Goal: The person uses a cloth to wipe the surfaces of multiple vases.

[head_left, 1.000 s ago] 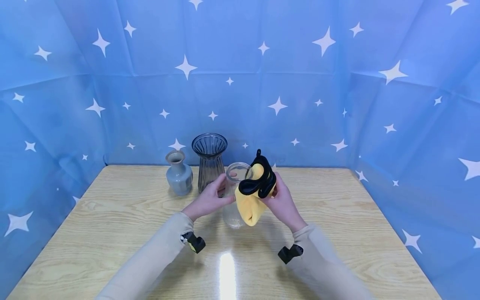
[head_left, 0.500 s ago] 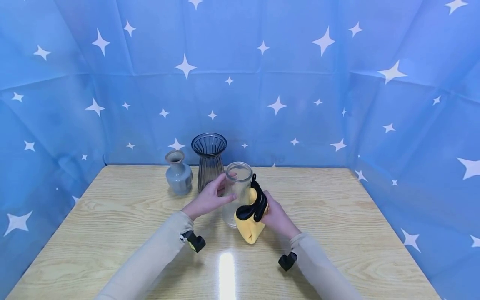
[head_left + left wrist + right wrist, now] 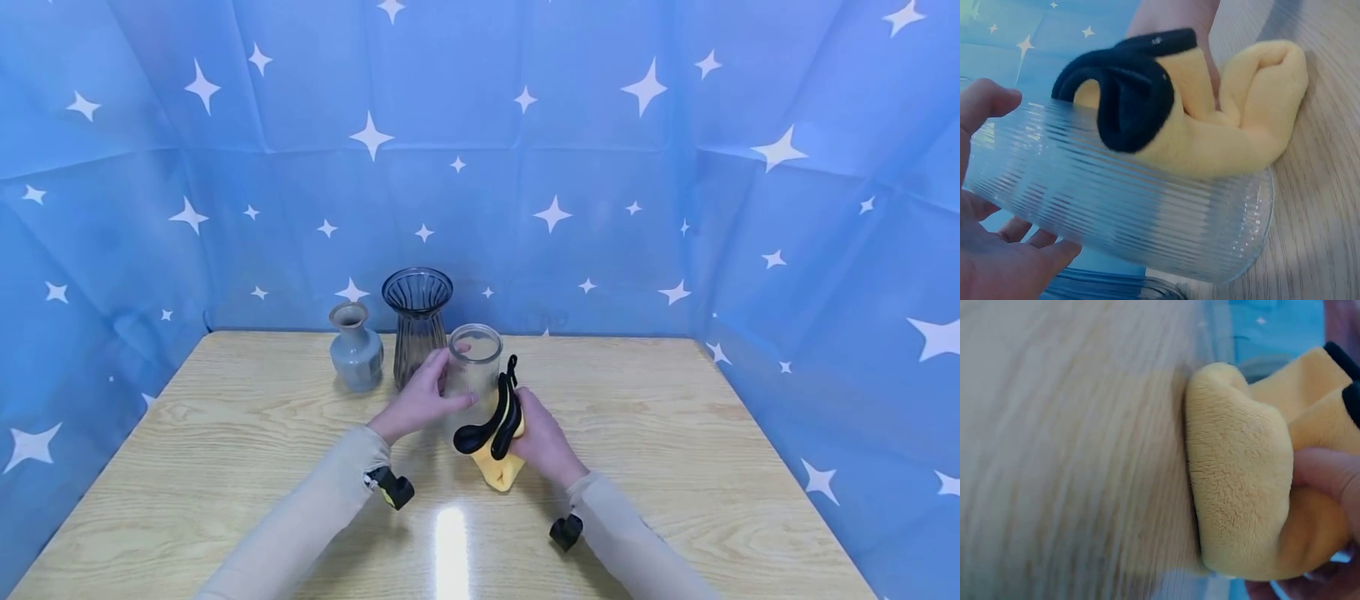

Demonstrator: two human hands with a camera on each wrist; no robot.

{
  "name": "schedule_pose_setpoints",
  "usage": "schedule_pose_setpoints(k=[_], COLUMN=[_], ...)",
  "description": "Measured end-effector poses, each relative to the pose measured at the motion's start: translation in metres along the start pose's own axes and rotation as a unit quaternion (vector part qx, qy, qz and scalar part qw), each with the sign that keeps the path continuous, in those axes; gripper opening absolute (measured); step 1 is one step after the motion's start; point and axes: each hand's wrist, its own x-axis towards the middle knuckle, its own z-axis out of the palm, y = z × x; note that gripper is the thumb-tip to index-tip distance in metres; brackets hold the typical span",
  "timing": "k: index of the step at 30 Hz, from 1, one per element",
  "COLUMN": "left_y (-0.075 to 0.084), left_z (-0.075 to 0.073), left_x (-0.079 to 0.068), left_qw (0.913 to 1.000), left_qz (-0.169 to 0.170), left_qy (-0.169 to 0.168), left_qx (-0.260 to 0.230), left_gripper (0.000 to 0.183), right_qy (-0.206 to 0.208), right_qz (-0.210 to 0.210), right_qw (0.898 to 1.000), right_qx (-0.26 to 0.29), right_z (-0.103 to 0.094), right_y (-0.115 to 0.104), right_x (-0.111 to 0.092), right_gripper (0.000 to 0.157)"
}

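Note:
A clear ribbed glass vase (image 3: 476,379) stands upright in the middle of the table. On its left side, my left hand (image 3: 418,404) holds it between thumb and fingers, as the left wrist view shows from close by. Bunched in my right hand (image 3: 546,437) is a yellow cloth (image 3: 499,472) with thick black edging. The cloth lies against the right front of the vase (image 3: 1166,219), low down near its base. Close over the wood hangs the fluffy yellow fold (image 3: 1241,475) in the right wrist view. Cloth hides part of the right fingers.
Just behind my left hand is a smoky grey ribbed glass vase (image 3: 418,325) with a flared rim. Left of it stands a small blue-grey ceramic vase (image 3: 357,354). A blue star-patterned curtain (image 3: 480,200) surrounds the wooden table (image 3: 675,467) at the back and sides.
My right hand has brought the cloth down along the vase from near its rim towards its base, the black edging swinging left. The left hand has stayed in place on the vase.

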Motion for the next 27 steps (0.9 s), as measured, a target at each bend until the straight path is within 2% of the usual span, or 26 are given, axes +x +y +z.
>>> schedule_pose_setpoints(k=[2,6,13,18,22,27], left_y=[-0.007,-0.009,-0.012,-0.011,-0.011,-0.011], left_z=[0.001,0.0,-0.002,-0.004,-0.004,-0.005], left_x=[0.002,0.001,0.001,0.0,-0.001,-0.002], left_qw=[1.0,0.9992,0.9953,0.9937,0.9928,0.9926], left_qz=[0.0,-0.008,-0.012,-0.014,-0.006,-0.003], left_qy=[-0.002,-0.012,-0.017,-0.031,-0.039,-0.04], left_qx=[-0.002,-0.038,-0.095,-0.107,-0.113,-0.115], left_gripper=[0.072,0.073,0.072,0.065,0.06,0.059], right_qy=[0.012,0.028,0.052,0.062,0.076,0.08], right_qz=[-0.001,-0.003,-0.018,-0.026,-0.027,-0.042], right_qw=[1.0,0.997,0.985,0.973,0.968,0.971], right_qx=[0.019,0.075,0.163,0.222,0.238,0.223], right_z=[-0.002,-0.011,-0.036,-0.048,-0.052,-0.048], right_y=[0.001,-0.001,-0.029,-0.046,-0.053,-0.047], right_x=[-0.002,-0.002,0.006,0.013,0.015,0.015], right_gripper=[0.055,0.048,0.043,0.049,0.05,0.05])
